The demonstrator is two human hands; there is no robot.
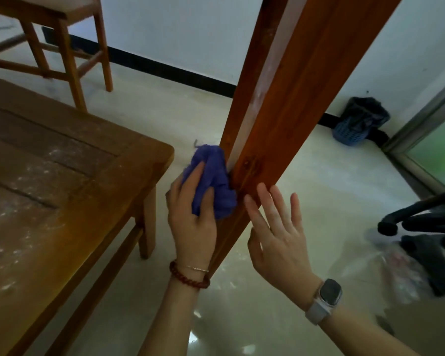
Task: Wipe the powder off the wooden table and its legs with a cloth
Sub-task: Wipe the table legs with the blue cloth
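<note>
The wooden leg point(280, 119) runs out of the frame's top, its far end cut off. At centre, the left hand point(190, 217) curls its fingers round a bunched purple cloth point(213, 181), pressing it against the leg. The right hand point(278, 235) rests spread fingers on the leg's edge. The powdery tabletop point(49, 188) fills the left; a blue basket point(357, 124) at right holds something dark, indistinct.

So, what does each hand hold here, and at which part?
The left hand grips a bunched purple cloth around its lower side, pressing it against the wooden leg. The right hand holds nothing; its straight fingers touch the leg.
</note>
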